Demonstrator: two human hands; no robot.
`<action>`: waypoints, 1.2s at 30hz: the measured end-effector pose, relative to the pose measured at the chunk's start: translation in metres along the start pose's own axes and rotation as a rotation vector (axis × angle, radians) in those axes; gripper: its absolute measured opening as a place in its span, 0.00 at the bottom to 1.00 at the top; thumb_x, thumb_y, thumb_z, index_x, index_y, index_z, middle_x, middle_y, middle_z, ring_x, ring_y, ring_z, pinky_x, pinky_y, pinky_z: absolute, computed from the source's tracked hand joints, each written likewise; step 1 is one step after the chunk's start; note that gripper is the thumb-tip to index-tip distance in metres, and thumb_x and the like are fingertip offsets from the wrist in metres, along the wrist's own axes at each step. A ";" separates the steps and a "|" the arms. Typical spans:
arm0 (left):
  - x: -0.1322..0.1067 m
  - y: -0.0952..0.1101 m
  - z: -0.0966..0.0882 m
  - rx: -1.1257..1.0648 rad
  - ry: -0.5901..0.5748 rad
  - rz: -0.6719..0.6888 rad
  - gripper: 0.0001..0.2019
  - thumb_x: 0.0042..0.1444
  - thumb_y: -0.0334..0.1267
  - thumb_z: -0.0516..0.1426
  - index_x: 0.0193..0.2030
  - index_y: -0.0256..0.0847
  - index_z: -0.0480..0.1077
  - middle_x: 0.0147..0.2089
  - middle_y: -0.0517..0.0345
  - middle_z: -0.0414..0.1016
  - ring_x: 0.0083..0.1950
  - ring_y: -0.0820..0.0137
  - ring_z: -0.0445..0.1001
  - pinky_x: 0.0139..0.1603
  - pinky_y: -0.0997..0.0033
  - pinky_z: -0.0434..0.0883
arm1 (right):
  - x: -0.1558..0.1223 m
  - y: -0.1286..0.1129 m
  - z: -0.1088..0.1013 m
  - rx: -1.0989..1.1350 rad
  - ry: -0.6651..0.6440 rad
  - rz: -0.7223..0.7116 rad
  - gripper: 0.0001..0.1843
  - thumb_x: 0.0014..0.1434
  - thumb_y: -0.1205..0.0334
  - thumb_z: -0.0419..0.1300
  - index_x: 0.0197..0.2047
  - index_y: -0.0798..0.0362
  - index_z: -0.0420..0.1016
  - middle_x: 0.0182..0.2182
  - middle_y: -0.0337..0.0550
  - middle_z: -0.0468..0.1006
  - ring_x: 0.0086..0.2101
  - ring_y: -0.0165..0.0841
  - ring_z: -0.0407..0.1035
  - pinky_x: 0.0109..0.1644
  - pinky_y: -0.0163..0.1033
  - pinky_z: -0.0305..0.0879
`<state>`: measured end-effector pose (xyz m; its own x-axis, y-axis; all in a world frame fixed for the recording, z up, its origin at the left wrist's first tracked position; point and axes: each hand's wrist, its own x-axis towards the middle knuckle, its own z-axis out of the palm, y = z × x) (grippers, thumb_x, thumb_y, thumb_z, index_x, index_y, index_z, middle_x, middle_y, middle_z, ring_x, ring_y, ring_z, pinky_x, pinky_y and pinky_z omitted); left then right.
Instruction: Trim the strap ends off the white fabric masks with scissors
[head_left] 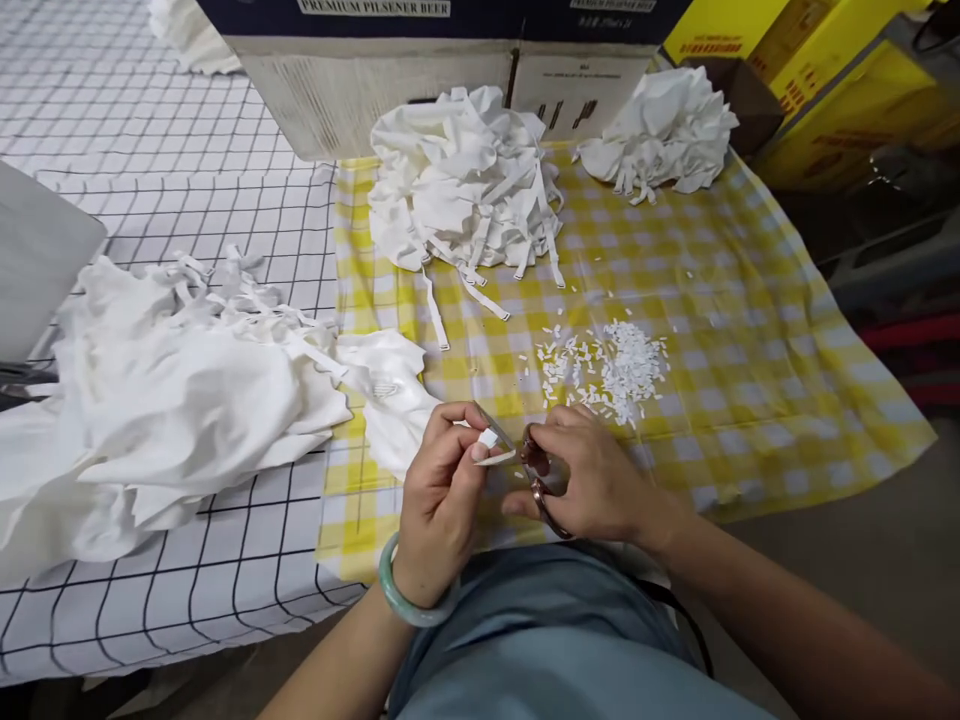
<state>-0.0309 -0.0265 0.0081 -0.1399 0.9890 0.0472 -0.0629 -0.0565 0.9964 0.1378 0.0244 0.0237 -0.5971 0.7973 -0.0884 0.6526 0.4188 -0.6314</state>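
Note:
In my left hand [442, 490] the fingers pinch the end of a white fabric strap [496, 458], close to the edge of the yellow checked cloth. The strap seems to belong to a white garment [394, 395] lying just beyond that hand. My right hand [592, 475] has its fingers in the handles of a pair of scissors [551, 505], whose blades are apart beside the strap. Past the right hand lies a heap of small white snippets [630, 365], with several strays scattered around it.
White garments with straps form a pile [465, 190] at the back and another pile [187, 400] on the left. A smaller white bundle [664, 130] sits back right. Behind stands a cardboard beer box [450, 75]. Yellow packages [847, 110] are at the far right.

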 end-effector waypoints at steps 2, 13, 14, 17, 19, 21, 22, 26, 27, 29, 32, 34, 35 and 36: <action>0.001 -0.003 0.001 0.010 -0.001 0.003 0.11 0.65 0.33 0.51 0.32 0.40 0.70 0.43 0.54 0.63 0.48 0.68 0.64 0.51 0.69 0.63 | -0.001 0.001 0.003 0.030 0.011 -0.010 0.23 0.44 0.45 0.72 0.24 0.53 0.66 0.22 0.37 0.68 0.28 0.31 0.60 0.38 0.39 0.55; -0.001 -0.009 -0.001 -0.019 -0.029 0.017 0.09 0.65 0.32 0.51 0.35 0.41 0.71 0.44 0.54 0.61 0.49 0.67 0.63 0.52 0.66 0.63 | 0.003 0.004 0.005 0.075 -0.002 0.001 0.26 0.46 0.43 0.70 0.19 0.54 0.65 0.19 0.36 0.65 0.24 0.28 0.58 0.34 0.36 0.53; -0.001 -0.009 0.000 -0.025 -0.032 0.018 0.09 0.65 0.31 0.51 0.35 0.41 0.71 0.44 0.54 0.61 0.49 0.67 0.63 0.52 0.66 0.63 | 0.002 0.004 0.005 0.079 -0.004 0.001 0.26 0.47 0.42 0.69 0.19 0.54 0.65 0.19 0.36 0.65 0.24 0.28 0.58 0.33 0.36 0.53; 0.000 -0.009 0.000 -0.032 -0.038 0.032 0.08 0.65 0.32 0.51 0.36 0.41 0.71 0.44 0.54 0.60 0.49 0.66 0.63 0.53 0.65 0.62 | 0.002 0.003 0.005 0.093 0.001 -0.009 0.26 0.48 0.41 0.68 0.19 0.55 0.66 0.18 0.36 0.65 0.24 0.28 0.58 0.33 0.36 0.53; 0.001 -0.009 0.000 -0.027 -0.043 0.039 0.08 0.65 0.32 0.51 0.36 0.41 0.71 0.44 0.54 0.60 0.49 0.67 0.63 0.53 0.65 0.62 | 0.002 0.004 0.005 0.102 0.000 -0.008 0.26 0.46 0.42 0.70 0.19 0.55 0.66 0.18 0.36 0.65 0.24 0.27 0.58 0.33 0.36 0.53; 0.001 -0.008 0.000 -0.019 -0.046 0.044 0.08 0.65 0.32 0.51 0.37 0.42 0.71 0.45 0.54 0.60 0.49 0.67 0.63 0.52 0.65 0.63 | 0.002 0.004 0.005 0.100 -0.006 0.004 0.26 0.45 0.42 0.71 0.19 0.55 0.66 0.18 0.36 0.66 0.24 0.28 0.58 0.34 0.36 0.53; 0.001 -0.008 0.000 -0.014 -0.045 0.045 0.08 0.65 0.32 0.51 0.37 0.42 0.71 0.45 0.54 0.61 0.49 0.67 0.63 0.52 0.65 0.63 | 0.002 0.004 0.005 0.097 -0.009 0.010 0.26 0.45 0.42 0.70 0.19 0.55 0.66 0.19 0.36 0.66 0.24 0.28 0.58 0.33 0.36 0.53; 0.000 -0.007 0.001 0.034 -0.045 0.040 0.09 0.65 0.32 0.51 0.36 0.41 0.70 0.45 0.53 0.61 0.50 0.66 0.63 0.52 0.65 0.63 | 0.002 0.005 0.006 0.100 -0.010 0.019 0.27 0.48 0.40 0.68 0.19 0.54 0.65 0.18 0.36 0.65 0.23 0.28 0.58 0.32 0.36 0.53; 0.000 -0.008 0.001 0.047 -0.047 0.040 0.09 0.65 0.32 0.51 0.35 0.41 0.70 0.44 0.53 0.62 0.50 0.65 0.63 0.52 0.65 0.63 | 0.001 0.006 0.006 0.102 -0.010 0.021 0.27 0.49 0.40 0.67 0.19 0.54 0.65 0.18 0.36 0.65 0.23 0.28 0.58 0.32 0.36 0.53; 0.000 -0.008 0.001 0.064 -0.055 0.039 0.10 0.65 0.32 0.51 0.34 0.41 0.70 0.44 0.53 0.62 0.51 0.65 0.62 0.52 0.65 0.63 | 0.001 0.007 0.006 0.106 -0.006 0.027 0.27 0.49 0.40 0.67 0.18 0.53 0.64 0.18 0.36 0.64 0.23 0.28 0.57 0.31 0.35 0.53; 0.002 -0.009 0.003 0.074 -0.070 0.035 0.10 0.66 0.33 0.50 0.34 0.41 0.69 0.44 0.53 0.62 0.49 0.65 0.63 0.52 0.64 0.64 | -0.002 0.010 0.005 0.115 0.008 0.026 0.27 0.50 0.41 0.66 0.18 0.53 0.64 0.18 0.36 0.65 0.24 0.28 0.58 0.31 0.35 0.53; 0.005 -0.008 0.006 0.102 -0.089 0.046 0.10 0.66 0.33 0.50 0.33 0.40 0.68 0.42 0.53 0.62 0.48 0.66 0.63 0.50 0.65 0.64 | -0.005 0.014 0.005 0.115 0.023 0.024 0.26 0.52 0.43 0.66 0.18 0.53 0.64 0.18 0.37 0.65 0.24 0.28 0.58 0.31 0.35 0.53; 0.007 -0.007 0.009 0.123 -0.103 0.057 0.10 0.66 0.32 0.50 0.32 0.40 0.67 0.41 0.54 0.62 0.48 0.66 0.63 0.49 0.66 0.64 | -0.006 0.016 0.004 0.108 0.036 0.029 0.25 0.52 0.44 0.66 0.18 0.53 0.65 0.18 0.37 0.66 0.23 0.28 0.58 0.30 0.35 0.53; 0.010 -0.006 0.011 0.146 -0.122 0.068 0.11 0.66 0.32 0.50 0.32 0.40 0.67 0.41 0.54 0.62 0.48 0.66 0.63 0.49 0.66 0.64 | -0.009 0.018 0.004 0.098 0.051 0.041 0.24 0.53 0.44 0.66 0.19 0.53 0.65 0.18 0.37 0.66 0.23 0.28 0.58 0.30 0.35 0.53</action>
<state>-0.0208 -0.0150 0.0033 -0.0179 0.9933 0.1143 0.0874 -0.1123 0.9898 0.1533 0.0236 0.0099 -0.5449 0.8348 -0.0782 0.6258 0.3429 -0.7005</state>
